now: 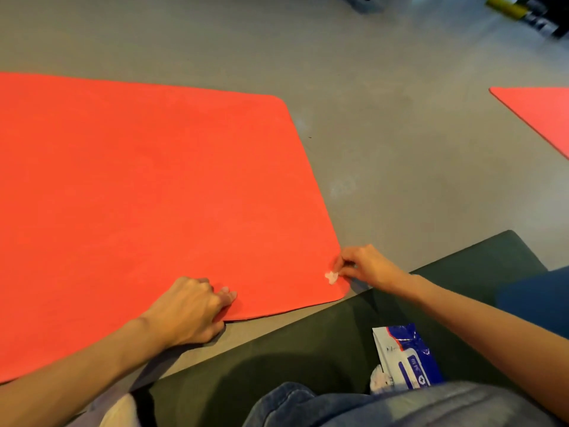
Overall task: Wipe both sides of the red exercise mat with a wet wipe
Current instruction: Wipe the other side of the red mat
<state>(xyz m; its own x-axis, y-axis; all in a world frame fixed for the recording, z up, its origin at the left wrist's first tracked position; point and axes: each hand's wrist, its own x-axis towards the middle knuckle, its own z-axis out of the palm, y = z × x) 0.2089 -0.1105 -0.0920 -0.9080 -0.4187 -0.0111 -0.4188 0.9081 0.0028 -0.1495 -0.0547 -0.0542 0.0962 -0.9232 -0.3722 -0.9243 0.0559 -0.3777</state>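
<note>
We have one wide-angle view, worn on the head, facing forward and steeply down at the floor (pixel 400 155). It sits close. The left forearm (pixel 92 355) and right forearm (pixel 480 318) enter from the lower corners, and the red mat (pixel 154 180) fills the left half.

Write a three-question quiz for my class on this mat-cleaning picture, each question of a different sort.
1. True or false: the pack of wipes lies on the red exercise mat.
2. What does the right hand pinch at the mat's corner? A) a white wet wipe B) a spray bottle C) nothing
3. Fill the gap: the left hand grips the mat's near ____.

Key
1. False: it lies on the dark green cushion.
2. A
3. edge
</note>
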